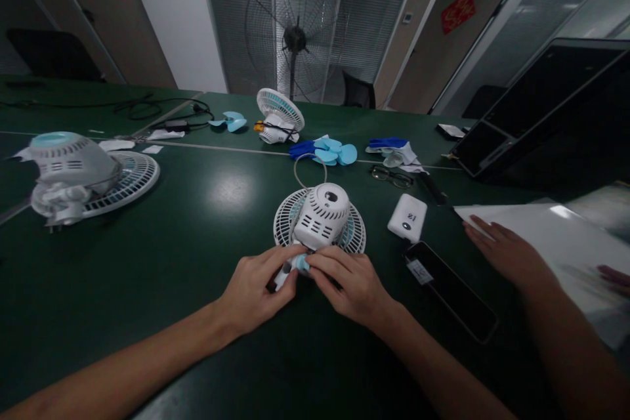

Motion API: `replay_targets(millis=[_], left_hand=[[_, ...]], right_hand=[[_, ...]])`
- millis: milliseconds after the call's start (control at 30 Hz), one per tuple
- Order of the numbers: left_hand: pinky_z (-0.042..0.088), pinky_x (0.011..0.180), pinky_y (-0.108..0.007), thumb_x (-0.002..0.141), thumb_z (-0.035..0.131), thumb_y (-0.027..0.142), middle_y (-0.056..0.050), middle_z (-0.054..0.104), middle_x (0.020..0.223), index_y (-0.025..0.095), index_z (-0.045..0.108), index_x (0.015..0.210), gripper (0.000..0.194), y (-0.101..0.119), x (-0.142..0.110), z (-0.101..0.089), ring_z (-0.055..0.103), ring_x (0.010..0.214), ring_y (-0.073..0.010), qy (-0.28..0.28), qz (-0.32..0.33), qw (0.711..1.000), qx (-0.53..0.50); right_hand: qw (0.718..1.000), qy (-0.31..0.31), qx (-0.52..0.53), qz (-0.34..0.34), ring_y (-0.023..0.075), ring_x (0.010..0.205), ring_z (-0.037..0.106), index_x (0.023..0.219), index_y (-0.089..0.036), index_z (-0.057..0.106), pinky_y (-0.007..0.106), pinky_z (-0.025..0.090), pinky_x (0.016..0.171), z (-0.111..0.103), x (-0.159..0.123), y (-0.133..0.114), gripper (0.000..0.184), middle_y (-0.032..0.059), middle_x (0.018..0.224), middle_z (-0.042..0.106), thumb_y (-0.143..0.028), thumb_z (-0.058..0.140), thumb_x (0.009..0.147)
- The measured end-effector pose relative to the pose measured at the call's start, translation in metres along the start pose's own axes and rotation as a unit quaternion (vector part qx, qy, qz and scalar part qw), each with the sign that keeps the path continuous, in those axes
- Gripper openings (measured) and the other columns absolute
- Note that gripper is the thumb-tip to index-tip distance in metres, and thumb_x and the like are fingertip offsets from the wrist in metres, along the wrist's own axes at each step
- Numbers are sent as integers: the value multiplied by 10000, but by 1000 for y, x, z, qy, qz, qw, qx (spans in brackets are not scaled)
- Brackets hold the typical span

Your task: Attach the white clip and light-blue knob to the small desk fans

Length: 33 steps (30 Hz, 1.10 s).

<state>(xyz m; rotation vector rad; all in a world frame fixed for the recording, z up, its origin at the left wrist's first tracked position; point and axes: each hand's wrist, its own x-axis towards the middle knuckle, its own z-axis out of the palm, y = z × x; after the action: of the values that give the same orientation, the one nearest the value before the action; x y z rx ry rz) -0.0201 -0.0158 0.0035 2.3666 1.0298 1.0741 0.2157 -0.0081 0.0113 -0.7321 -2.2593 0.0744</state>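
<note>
A small white desk fan (pixel 321 215) lies face down on the green table (pixel 197 236) in front of me, motor housing up, grille flat. My left hand (pixel 258 287) and my right hand (pixel 350 283) meet at its near edge. Both are curled around the fan's white and light-blue clip base (pixel 294 267), fingers pinching it from either side. A grey cable loop (pixel 310 169) rises behind the fan.
Another fan (pixel 79 174) lies at left, a third fan (pixel 278 117) farther back. Loose blue blades (pixel 335 152), gloves (pixel 394 149), glasses (pixel 392 176), a white power bank (pixel 407 217) and a black phone (pixel 455 290) sit right of centre. Another person's hand (pixel 502 251) rests on white paper (pixel 566 243).
</note>
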Motion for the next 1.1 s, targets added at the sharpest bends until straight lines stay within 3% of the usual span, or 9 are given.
replay_targets(millis=[200, 433, 800, 1100], left_hand=[[604, 727, -290, 985, 562, 198, -56, 751, 1103, 227, 559, 1371, 386, 0, -1, 0, 731, 808, -160, -7, 12, 1000, 1], [586, 640, -244, 989, 567, 218, -37, 759, 1038, 221, 569, 1366, 376, -2, -3, 2, 705, 713, -134, 4, 5, 1000, 6], [618, 699, -267, 986, 583, 220, -42, 767, 1051, 218, 587, 1334, 347, -1, -2, 2, 717, 726, -142, -7, 6, 1000, 3], [623, 715, -276, 986, 585, 218, -41, 767, 1038, 220, 584, 1345, 359, 0, -3, 1, 722, 736, -146, -5, 6, 1000, 4]], right_hand=[[1000, 10, -15, 13, 134, 804, 704, 1016, -188, 673, 261, 518, 672, 4, 0, -3, 84, 30, 966, 737, -200, 593, 1038], [1000, 7, 19, -7, 146, 949, 725, 1230, -180, 633, 257, 531, 722, -2, 0, 3, 221, 51, 1091, 745, -143, 566, 1022], [999, 18, -13, -30, 118, 854, 733, 1156, -182, 662, 253, 510, 670, -3, 1, 6, 149, 22, 1008, 764, -189, 538, 1074], [1000, 15, -12, -21, 131, 813, 721, 1153, -184, 646, 251, 525, 649, 0, 1, 6, 155, 24, 997, 750, -145, 612, 1007]])
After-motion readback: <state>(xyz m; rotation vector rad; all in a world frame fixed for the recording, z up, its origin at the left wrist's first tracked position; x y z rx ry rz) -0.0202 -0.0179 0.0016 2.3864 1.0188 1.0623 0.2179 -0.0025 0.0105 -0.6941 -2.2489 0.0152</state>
